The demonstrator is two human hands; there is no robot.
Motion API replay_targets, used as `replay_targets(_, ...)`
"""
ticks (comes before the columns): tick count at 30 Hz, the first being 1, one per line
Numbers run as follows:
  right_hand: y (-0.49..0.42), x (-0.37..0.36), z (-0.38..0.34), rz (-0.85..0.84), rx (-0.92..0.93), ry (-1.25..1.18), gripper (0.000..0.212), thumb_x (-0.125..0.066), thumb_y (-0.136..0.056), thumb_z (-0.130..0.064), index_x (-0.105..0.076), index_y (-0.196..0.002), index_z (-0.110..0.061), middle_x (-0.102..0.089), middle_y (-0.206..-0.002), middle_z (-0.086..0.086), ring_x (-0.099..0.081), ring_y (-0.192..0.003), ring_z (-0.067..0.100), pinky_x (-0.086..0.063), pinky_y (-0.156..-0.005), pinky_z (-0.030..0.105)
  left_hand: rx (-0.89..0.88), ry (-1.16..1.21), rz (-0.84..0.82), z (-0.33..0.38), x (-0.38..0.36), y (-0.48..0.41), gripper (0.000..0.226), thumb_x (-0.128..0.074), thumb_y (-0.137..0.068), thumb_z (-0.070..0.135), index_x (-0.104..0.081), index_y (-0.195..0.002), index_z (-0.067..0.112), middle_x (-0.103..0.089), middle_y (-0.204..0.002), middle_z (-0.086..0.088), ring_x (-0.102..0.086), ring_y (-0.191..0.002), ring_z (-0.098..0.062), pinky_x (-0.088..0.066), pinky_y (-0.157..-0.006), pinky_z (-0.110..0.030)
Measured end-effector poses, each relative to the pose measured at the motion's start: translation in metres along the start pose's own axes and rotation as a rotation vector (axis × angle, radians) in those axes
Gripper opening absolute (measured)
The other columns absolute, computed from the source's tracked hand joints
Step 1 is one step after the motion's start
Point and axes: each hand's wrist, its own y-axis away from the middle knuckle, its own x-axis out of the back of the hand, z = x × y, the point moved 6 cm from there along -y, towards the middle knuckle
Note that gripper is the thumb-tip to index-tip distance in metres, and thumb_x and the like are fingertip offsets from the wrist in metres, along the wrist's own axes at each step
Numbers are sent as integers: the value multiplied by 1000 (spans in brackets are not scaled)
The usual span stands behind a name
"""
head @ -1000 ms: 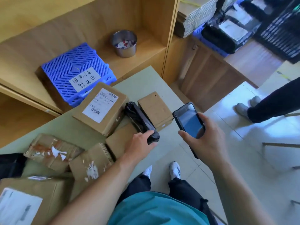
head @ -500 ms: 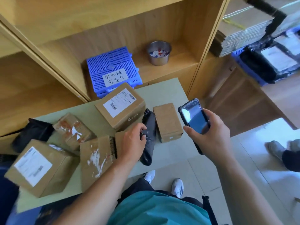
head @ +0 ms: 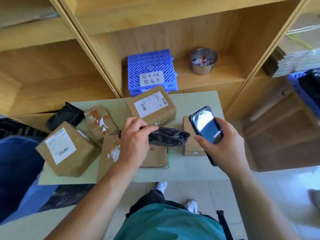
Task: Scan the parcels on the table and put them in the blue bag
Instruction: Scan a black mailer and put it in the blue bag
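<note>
Crowding the pale table (head: 195, 101), stiff brown cardboard boxes (head: 150, 108) jostle. Above its middle, the left hand (head: 134, 137) pinches one end of a crinkly black plastic parcel (head: 168, 136), long axis running rightward toward the phone (head: 206, 126) gripped in the right hand (head: 223, 144), just beside its free end.

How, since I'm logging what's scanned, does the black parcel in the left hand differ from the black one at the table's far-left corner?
The held black parcel is gripped by the left hand above the boxes; the corner black parcel lies untouched on the table. The held one looks long and narrow, the corner one squatter. Both are wrapped in black plastic.
</note>
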Motion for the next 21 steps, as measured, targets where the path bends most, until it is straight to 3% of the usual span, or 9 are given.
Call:
replay_targets(5,0,-13,-8,-54,36,-34,75,-81,-72,-51,-52,-136,-24,-60,-107,-9,-56,-77,0,-40,-61,12,24,-64,162,-22,34,3,35,-66,-90,-12,-82,-110,11,-68,-89,-5,-54,-87,-35,-48,-78,-40)
replay_targets(10,-1,-24,-12,-106,87,-43,68,-81,-73,-49,-54,-131,-28,-60,-103,-9,-56,-78,1,-40,-55,10,108,-28,139,-44,51,12,27,-69,-86,-13,-81,-105,3,-56,-97,-13,-55,-81,-23,-54,-70,-40)
replay_targets(14,1,-25,-13,-119,109,-31,71,-80,-73,-50,-53,-134,-27,-60,-104,-10,-57,-74,4,-40,-56,11,149,-19,132,-52,51,23,24,-71,-85,-12,-80,-101,3,-57,-98,-11,-58,-82,-19,-57,-73,-39)
replay_targets(18,2,-23,-10,-112,97,-29,72,-81,-73,-49,-52,-136,-28,-59,-107,-11,-56,-76,3,-39,-59,11,230,65,84,-57,40,32,31,-68,-83,-18,-81,-96,7,-69,-100,-5,-59,-73,-3,-48,-68,-18)
replay_targets(21,3,-23,-7,-108,86,-26,74,-81,-73,-50,-51,-137,-28,-59,-108,-12,-56,-78,2,-40,-61,12,281,119,64,-55,34,34,34,-66,-82,-19,-81,-94,9,-75,-98,2,-63,-80,2,-46,-78,-11)
